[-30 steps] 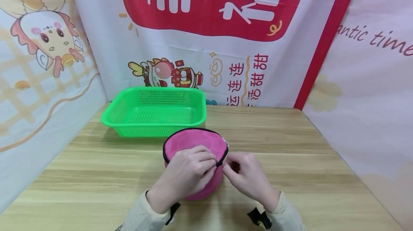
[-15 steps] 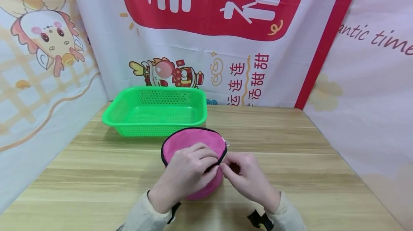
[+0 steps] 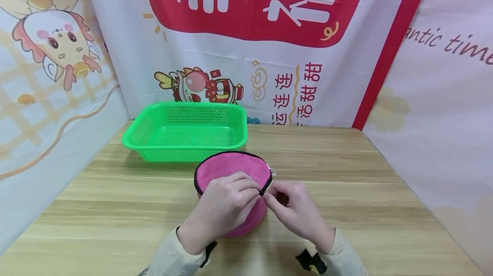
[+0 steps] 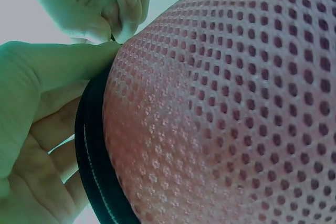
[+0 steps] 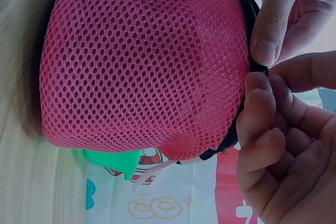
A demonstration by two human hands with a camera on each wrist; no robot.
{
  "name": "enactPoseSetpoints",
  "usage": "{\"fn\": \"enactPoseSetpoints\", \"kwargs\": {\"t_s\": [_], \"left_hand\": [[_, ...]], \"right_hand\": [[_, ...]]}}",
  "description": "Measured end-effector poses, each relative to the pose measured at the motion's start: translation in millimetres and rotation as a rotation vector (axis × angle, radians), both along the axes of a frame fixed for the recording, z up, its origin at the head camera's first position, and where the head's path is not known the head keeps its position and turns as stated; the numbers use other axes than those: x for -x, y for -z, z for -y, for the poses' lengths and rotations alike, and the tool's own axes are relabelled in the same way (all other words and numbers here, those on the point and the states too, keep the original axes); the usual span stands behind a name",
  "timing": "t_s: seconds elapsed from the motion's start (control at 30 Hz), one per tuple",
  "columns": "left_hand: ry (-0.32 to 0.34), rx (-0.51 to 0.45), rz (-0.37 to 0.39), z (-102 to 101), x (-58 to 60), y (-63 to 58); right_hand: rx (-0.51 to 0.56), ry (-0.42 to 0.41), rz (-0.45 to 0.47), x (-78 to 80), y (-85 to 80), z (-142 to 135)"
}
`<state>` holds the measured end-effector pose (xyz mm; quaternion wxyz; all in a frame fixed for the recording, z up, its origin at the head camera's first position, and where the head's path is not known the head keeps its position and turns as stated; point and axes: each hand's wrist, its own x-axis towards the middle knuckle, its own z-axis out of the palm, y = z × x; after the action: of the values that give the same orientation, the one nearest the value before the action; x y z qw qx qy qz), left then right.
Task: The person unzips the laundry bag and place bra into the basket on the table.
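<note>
A round pink mesh bag point(image 3: 233, 165) with a black zipper-like edge stands on the table, its mesh top facing up in the head view. My left hand point(image 3: 227, 201) grips the black rim point(image 4: 94, 129) at the bag's near right, thumb pressing on the band and fingers behind it. Close against it, my right hand point(image 3: 294, 207) pinches a small dark tab at the same edge; most of that tab is hidden by the fingertips. In the right wrist view the bag's pink side point(image 5: 131, 66) bulges out, and a pale loop point(image 5: 152, 176) hangs off its rim.
Behind the bag, to the left, sits a green perforated plastic basket point(image 3: 185, 154) on the wooden table point(image 3: 346, 207). Printed cloth point(image 3: 327, 75) hangs along the back and both sides of the table.
Both hands keep their hold at the rim with only slight shifts. The bag's top moved a little left, then back right.
</note>
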<state>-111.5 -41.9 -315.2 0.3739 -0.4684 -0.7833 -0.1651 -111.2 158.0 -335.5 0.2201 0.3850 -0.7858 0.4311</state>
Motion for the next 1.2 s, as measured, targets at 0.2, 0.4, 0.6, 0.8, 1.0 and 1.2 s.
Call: {"fn": "enactPoseSetpoints", "kwargs": {"t_s": [0.2,0.4,0.6,0.8,1.0,1.2], "left_hand": [[0.002,0.012,0.028,0.5,-0.6,-1.4],[0.002,0.017,0.028,2.3,-0.8,-1.5],[0.004,0.009,0.021,3.3,-0.4,-1.5],[0.002,-0.007,0.025,3.8,-0.9,-1.4],[-0.015,-0.043,0.053,1.8,-1.0,-1.2],[-0.012,-0.03,0.03,1.0,-0.9,0.6]], "right_hand": [[-0.006,0.042,0.008,-0.1,-1.6,-1.9],[-0.019,0.077,0.04,1.0,-2.0,-4.5],[0.007,0.107,0.041,3.0,-2.2,-6.3],[0.006,0.108,0.046,2.7,-1.6,-6.7],[-0.011,0.056,0.03,1.2,0.0,-3.6],[-0.019,0.01,-0.025,1.4,3.3,1.2]]}}
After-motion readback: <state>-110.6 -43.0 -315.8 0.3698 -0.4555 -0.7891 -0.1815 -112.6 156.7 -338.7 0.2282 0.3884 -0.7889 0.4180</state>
